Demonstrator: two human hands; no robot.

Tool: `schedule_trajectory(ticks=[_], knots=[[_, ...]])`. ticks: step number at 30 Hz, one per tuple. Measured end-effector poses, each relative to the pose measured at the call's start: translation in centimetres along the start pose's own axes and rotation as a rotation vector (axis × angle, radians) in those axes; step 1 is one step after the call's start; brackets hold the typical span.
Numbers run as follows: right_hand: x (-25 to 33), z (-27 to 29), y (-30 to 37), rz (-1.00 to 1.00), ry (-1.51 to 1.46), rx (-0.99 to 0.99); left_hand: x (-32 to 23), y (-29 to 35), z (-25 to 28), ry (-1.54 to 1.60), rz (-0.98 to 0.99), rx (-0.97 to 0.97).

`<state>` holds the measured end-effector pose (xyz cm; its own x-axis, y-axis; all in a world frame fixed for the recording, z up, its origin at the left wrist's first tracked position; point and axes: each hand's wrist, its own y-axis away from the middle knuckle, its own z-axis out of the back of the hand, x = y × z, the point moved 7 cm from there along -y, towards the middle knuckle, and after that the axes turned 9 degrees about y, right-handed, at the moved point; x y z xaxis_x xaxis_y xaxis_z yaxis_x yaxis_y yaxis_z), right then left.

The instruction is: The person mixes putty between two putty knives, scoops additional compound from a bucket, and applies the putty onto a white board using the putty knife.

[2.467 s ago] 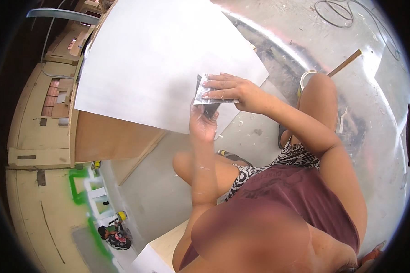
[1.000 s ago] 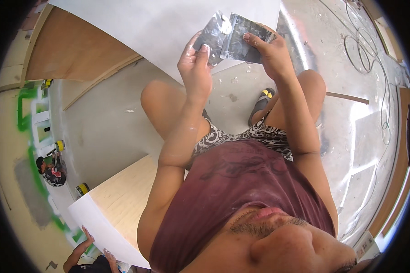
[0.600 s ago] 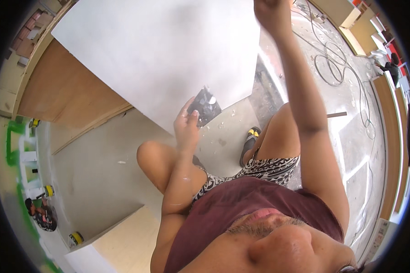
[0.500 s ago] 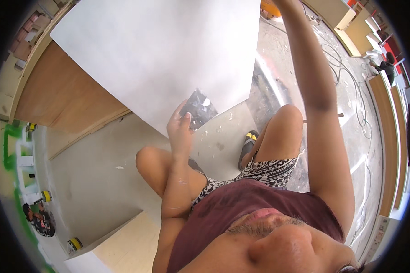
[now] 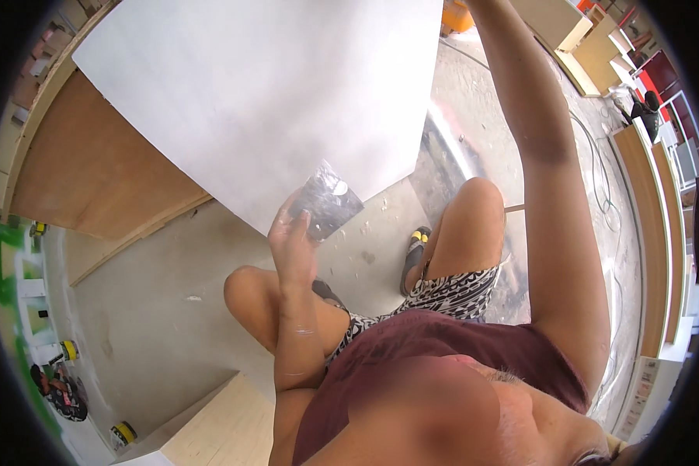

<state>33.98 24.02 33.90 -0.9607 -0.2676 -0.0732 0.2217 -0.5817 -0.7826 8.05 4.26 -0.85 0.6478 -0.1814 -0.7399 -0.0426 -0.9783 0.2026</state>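
Observation:
My left hand (image 5: 290,245) is closed on a thin, flat metal putty scraper (image 5: 332,208), shiny and grey with pale smears. Its far edge overlaps the lower edge of a large white panel (image 5: 264,85); I cannot tell if they touch. The panel slants up and away from me, its lower corner near my left hand. My right arm (image 5: 540,147) stretches far forward to the right of the panel, and its hand lies beyond the upper edge of the view.
A brown plywood piece (image 5: 93,159) stands left of the panel. A pale wooden box (image 5: 217,423) is at lower left. Cables (image 5: 602,182) lie on the grey floor at right. Yellow-and-black tins (image 5: 123,433) and two people (image 5: 58,392) are farther off.
My left hand and the scraper have shifted slightly left and down in the picture, still overlapping the panel's lower edge. The whole view has shifted a little too.

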Motion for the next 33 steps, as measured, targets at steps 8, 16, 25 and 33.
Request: schedule_trajectory(ticks=[8, 16, 25, 33], knots=[[1.7, -5.4, 8.8, 0.063, -0.015, -0.19, -0.7, 0.8, 0.6, 0.04, -0.023, 0.005], [4.3, -17.1, 26.7, 0.045, 0.118, -0.044, -1.1, 0.4, 1.7, 0.04, -0.065, 0.041], [7.1, -18.4, 34.9, -0.098, -0.005, 0.356, -0.5, -0.5, 0.9, 0.016, -0.058, 0.13], [2.1, -2.8, 13.6, -0.079, -0.142, -0.108, -0.2, -0.3, -1.0, 0.038, -0.022, 0.139]])
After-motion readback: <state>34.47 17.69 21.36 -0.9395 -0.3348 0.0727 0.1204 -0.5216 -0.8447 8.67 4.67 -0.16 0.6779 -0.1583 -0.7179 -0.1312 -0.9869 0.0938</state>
